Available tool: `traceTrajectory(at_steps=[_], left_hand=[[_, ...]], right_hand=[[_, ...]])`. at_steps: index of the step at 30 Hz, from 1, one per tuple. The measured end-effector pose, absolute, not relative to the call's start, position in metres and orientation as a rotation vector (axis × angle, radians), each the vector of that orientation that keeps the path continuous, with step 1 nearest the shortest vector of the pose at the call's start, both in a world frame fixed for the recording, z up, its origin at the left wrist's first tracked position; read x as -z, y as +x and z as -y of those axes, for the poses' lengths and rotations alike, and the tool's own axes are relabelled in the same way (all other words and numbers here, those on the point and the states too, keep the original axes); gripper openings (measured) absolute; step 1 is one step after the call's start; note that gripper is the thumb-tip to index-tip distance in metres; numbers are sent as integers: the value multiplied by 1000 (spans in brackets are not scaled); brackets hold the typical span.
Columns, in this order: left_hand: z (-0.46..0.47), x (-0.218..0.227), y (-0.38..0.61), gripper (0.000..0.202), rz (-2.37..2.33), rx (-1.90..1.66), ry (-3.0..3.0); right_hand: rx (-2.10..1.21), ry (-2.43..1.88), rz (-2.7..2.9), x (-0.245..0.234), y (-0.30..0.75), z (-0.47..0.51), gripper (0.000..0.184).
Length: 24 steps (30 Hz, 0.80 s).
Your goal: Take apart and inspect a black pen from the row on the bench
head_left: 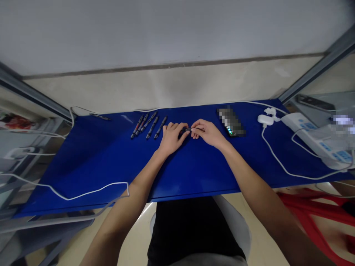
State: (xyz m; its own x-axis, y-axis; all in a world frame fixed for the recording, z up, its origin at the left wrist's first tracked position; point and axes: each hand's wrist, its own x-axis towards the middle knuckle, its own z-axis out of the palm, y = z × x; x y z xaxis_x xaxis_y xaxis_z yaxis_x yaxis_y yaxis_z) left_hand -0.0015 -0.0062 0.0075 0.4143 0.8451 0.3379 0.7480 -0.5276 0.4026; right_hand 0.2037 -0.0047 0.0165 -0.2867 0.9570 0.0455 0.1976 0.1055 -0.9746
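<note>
1. The left hand [174, 137] pinches a slim dark pen [188, 129] between thumb and index finger; its other fingers are bent, lying close together above the table.
2. The right hand [206, 132] grips the pen's other end with thumb and index finger, the remaining fingers curled beneath. Whether the pen is one piece or separate parts, I cannot tell.
3. The pen lies roughly crosswise between the two hands, just over the middle of the blue table [191, 173].
4. Just beside the left hand, on its left, five dark pens [152, 128] lie slanted in a loose row, tops leaning right.
5. Near the right hand, on its right, a dark phone [237, 127] lies flat, its screen partly blurred out.
6. Farther left, near the back edge, sits another thin dark object [100, 116], too small to name.
7. Farther right lie a small white case [265, 119] joined to a cable [273, 159], and a white power strip [313, 137].
8. Behind the table stands a pale wall [177, 87]; a red stool [307, 207] shows at lower right.
</note>
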Motion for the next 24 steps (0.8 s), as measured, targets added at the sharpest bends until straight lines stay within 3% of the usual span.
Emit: traceTrajectory(at_steps=[5, 10, 15, 20, 24], left_hand=[[2, -3, -1, 41, -1503, -711, 2510], [3, -5, 0, 44, -1559, -740, 2471], [6, -9, 0, 36, -1401, -732, 2518], [5, -7, 0, 44, -1512, -704, 2504], [6, -8, 0, 35, -1367, -747, 2517]], right_hand=[[-991, -1388, 1841, -21, 201, 9, 45], [-1002, -1298, 1790, -19, 199, 8, 23], [-835, -1426, 1879, -20, 200, 7, 50], [-967, -1294, 1821, -19, 199, 8, 26], [-824, -1413, 1907, -20, 199, 8, 44]])
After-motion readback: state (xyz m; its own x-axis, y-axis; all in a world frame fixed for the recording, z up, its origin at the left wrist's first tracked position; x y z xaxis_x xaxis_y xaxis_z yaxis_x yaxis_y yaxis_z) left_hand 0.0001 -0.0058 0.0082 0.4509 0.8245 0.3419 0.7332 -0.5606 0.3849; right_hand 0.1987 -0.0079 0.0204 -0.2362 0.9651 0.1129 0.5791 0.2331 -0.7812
